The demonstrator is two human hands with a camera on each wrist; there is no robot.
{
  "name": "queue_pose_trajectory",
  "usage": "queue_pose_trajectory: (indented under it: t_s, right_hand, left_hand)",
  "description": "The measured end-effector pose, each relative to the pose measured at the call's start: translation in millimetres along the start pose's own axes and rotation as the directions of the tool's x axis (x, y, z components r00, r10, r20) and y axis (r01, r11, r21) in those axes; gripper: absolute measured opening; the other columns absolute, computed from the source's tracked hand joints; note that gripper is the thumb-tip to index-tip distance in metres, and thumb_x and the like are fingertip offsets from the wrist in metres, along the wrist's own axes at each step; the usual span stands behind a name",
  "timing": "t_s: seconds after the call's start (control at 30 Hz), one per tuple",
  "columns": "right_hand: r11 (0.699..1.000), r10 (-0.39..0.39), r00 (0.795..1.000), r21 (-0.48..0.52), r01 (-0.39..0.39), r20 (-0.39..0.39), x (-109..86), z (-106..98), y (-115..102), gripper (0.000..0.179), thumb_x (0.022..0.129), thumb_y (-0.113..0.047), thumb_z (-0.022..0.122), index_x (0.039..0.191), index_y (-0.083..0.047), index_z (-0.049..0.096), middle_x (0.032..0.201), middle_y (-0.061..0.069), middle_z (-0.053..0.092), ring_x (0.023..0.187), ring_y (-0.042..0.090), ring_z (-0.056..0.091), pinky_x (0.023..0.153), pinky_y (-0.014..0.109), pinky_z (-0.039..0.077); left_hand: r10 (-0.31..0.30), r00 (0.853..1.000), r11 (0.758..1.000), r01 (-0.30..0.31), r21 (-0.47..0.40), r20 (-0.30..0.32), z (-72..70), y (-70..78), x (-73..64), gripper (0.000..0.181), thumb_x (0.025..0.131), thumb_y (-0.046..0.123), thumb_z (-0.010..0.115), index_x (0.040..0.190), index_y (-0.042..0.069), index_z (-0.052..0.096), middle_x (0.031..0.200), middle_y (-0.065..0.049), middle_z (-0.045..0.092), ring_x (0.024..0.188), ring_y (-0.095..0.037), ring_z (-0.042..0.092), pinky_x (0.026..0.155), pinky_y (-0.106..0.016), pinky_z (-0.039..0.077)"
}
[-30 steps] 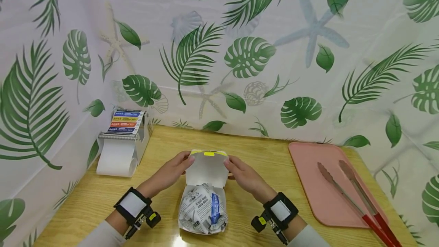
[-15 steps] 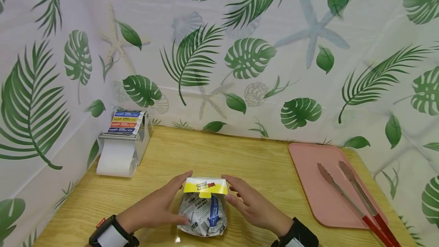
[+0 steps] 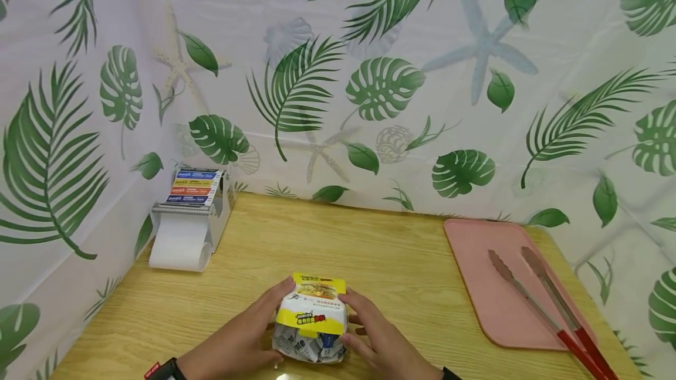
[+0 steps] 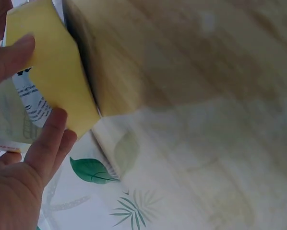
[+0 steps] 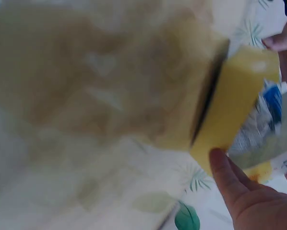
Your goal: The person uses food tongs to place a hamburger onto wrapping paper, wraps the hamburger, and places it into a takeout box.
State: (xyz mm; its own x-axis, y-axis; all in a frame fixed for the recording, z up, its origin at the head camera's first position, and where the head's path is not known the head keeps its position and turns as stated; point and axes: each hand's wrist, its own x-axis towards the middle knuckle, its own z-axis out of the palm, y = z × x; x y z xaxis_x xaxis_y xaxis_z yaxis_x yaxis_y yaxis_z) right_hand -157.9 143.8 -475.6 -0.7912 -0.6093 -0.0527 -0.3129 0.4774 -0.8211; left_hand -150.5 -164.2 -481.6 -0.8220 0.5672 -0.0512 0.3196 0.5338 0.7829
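A yellow-and-white burger box [image 3: 319, 304] sits near the front of the table, a food picture on its lid. Its lid is folded over a bundle in printed grey-and-white paper [image 3: 301, 345], which still shows below the front flap. On the box's left side my left hand [image 3: 235, 336] holds it, thumb near the bottom front corner and fingers up along the lid. Opposite, my right hand [image 3: 388, 342] grips the right side. The left wrist view shows fingertips against the box's yellow side [image 4: 62, 76]. Through a side gap in the right wrist view, the crumpled wrapper [image 5: 258, 120] is visible.
A pink tray [image 3: 475, 286] lies at the right, with red-handled metal tongs [image 3: 549, 292] across it. At the back left stands a label dispenser [image 3: 192, 192] with a white paper roll [image 3: 179, 245]. A leaf-patterned sheet [image 3: 317, 133] hangs behind the table.
The box's lid has swung from upright, forward and down over the wrapped bundle. Both hands have moved nearer and lower, now along the box's sides.
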Motion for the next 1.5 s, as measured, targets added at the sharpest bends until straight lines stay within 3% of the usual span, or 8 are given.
queue_pose_trajectory:
  t_s: [0.23,0.53,0.77,1.0,1.13,1.3,1.5]
  right_hand:
    - [0.996,-0.076,0.997,-0.04,0.075,-0.025,-4.0,7.1,9.4,0.067,0.101,-0.038,0.06,0.157,-0.025,0.026,0.166,0.016,0.019,0.134,0.036,0.051,0.104,0.044,0.049]
    - [0.981,-0.174,0.985,-0.089,0.174,0.017,-6.0,3.2,16.9,0.071,0.101,-0.005,0.061,0.16,-0.019,0.024,0.167,0.012,0.018,0.143,0.03,0.041,0.109,0.041,0.045]
    - [0.971,-0.178,0.983,-0.168,0.168,-0.042,-5.5,3.6,21.6,0.073,0.098,-0.004,0.066,0.158,-0.022,0.031,0.164,0.005,0.029,0.137,0.024,0.05,0.105,0.034,0.049]
    - [0.975,-0.155,0.987,-0.169,0.146,-0.045,-2.7,4.1,21.5,0.074,0.097,-0.005,0.068,0.158,-0.022,0.031,0.162,0.004,0.029,0.132,0.023,0.053,0.104,0.034,0.049]
    - [0.975,-0.109,0.992,-0.202,0.095,-0.058,0.5,6.4,17.1,0.071,0.096,-0.007,0.07,0.156,-0.021,0.034,0.159,0.004,0.03,0.129,0.02,0.054,0.102,0.033,0.051]
    - [0.968,-0.104,0.989,-0.239,0.077,-0.105,4.2,11.6,12.6,0.065,0.093,-0.006,0.073,0.148,-0.017,0.039,0.153,0.004,0.034,0.124,0.017,0.055,0.098,0.031,0.053]
    - [0.986,-0.107,0.989,-0.142,0.092,-0.106,6.1,10.3,11.0,0.064,0.096,-0.004,0.069,0.151,-0.016,0.039,0.155,0.009,0.034,0.126,0.024,0.056,0.098,0.03,0.053]
  left_hand:
    - [0.051,0.997,0.992,-0.044,0.121,-0.055,9.5,1.3,1.1,0.107,0.084,0.014,0.084,0.163,0.024,0.014,0.168,-0.009,0.018,0.149,-0.033,0.03,0.111,-0.049,0.041]
    - [0.087,0.993,0.971,-0.067,0.229,-0.077,12.4,6.3,-1.0,0.084,0.086,0.011,0.082,0.154,0.007,0.033,0.161,-0.012,0.031,0.143,-0.032,0.041,0.11,-0.046,0.043]
    - [0.127,0.985,0.965,-0.096,0.245,-0.116,14.3,6.6,-2.1,0.081,0.086,0.012,0.082,0.152,0.006,0.036,0.159,-0.01,0.033,0.14,-0.03,0.044,0.109,-0.043,0.044]
    - [0.11,0.987,0.973,-0.083,0.215,-0.119,14.6,6.1,-1.4,0.083,0.086,0.01,0.081,0.155,0.012,0.033,0.161,-0.007,0.03,0.142,-0.028,0.042,0.11,-0.043,0.043]
    - [0.106,0.986,0.973,-0.077,0.217,-0.125,16.3,5.7,-0.4,0.085,0.084,0.01,0.083,0.154,0.011,0.035,0.161,-0.008,0.031,0.143,-0.029,0.041,0.11,-0.044,0.043]
    - [0.09,0.988,0.971,-0.061,0.23,-0.122,18.4,5.3,0.9,0.086,0.083,0.01,0.084,0.153,0.008,0.035,0.161,-0.01,0.031,0.143,-0.031,0.04,0.11,-0.046,0.042]
    - [0.098,0.984,0.967,-0.059,0.25,-0.147,16.4,7.1,2.2,0.081,0.086,0.013,0.082,0.153,0.006,0.036,0.159,-0.013,0.034,0.141,-0.031,0.044,0.107,-0.046,0.045]
